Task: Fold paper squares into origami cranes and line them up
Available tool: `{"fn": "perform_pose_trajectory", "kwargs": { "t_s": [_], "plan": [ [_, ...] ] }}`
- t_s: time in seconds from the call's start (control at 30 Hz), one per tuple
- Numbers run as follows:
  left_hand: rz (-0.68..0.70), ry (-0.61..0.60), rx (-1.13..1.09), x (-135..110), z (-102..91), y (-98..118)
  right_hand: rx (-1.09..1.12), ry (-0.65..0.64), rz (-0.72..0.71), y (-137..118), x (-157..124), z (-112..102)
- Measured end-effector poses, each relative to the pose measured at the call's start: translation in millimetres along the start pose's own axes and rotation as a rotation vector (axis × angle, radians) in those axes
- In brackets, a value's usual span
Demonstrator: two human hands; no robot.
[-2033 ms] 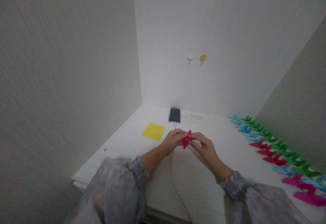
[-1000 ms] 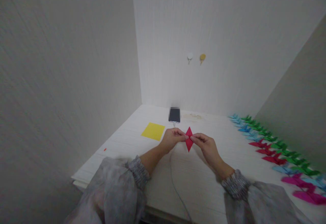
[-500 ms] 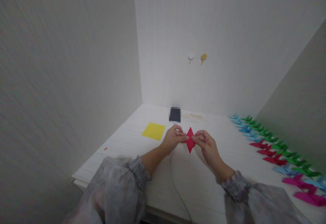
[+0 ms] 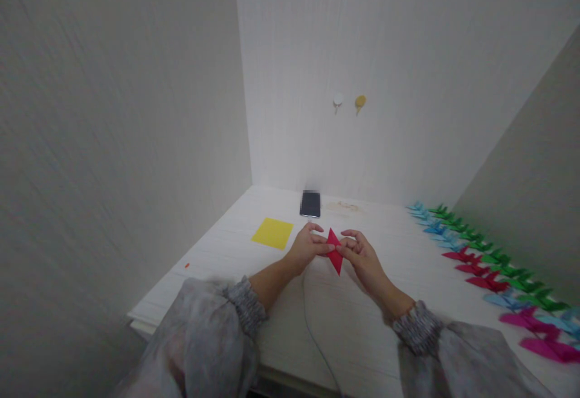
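Fingers of left hand and right hand pinching folded red paper diamond, sharp-tipped; flat yellow square nearby.

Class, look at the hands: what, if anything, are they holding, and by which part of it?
A red, diamond-shaped piece of folded paper, pinched around its middle by the left hand and the right hand.

Red paper partly behind right hand

I watch through one head-worn camera, facing forward and down past both sleeves, across the desk toward the wall.
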State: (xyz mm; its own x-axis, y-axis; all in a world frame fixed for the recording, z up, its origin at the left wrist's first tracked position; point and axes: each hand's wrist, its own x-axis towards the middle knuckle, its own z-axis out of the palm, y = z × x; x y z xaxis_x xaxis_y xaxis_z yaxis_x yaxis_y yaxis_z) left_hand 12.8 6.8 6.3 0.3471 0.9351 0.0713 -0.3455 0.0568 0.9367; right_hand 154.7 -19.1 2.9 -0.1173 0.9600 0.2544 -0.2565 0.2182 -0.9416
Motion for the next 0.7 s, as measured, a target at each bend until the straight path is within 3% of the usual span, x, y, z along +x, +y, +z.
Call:
{"fn": "perform_pose_trajectory", "kwargs": {
  "t_s": [0.23, 0.5, 0.7],
  "plan": [
    [0.023, 0.022, -0.001, 1.1, 2.3, -0.5, -0.021, 0.012, -0.032, -6.3, -0.9, -2.7],
    [-0.040, -0.088, -0.007, 0.4, -4.8, -0.1, -0.006, -0.008, 0.017, -5.0, 0.0, -6.4],
    [-0.042, -0.097, 0.063, 0.2, -5.0, -1.1, -0.042, 0.018, 0.036, -5.0, -0.9, -3.4]
  ]
}}
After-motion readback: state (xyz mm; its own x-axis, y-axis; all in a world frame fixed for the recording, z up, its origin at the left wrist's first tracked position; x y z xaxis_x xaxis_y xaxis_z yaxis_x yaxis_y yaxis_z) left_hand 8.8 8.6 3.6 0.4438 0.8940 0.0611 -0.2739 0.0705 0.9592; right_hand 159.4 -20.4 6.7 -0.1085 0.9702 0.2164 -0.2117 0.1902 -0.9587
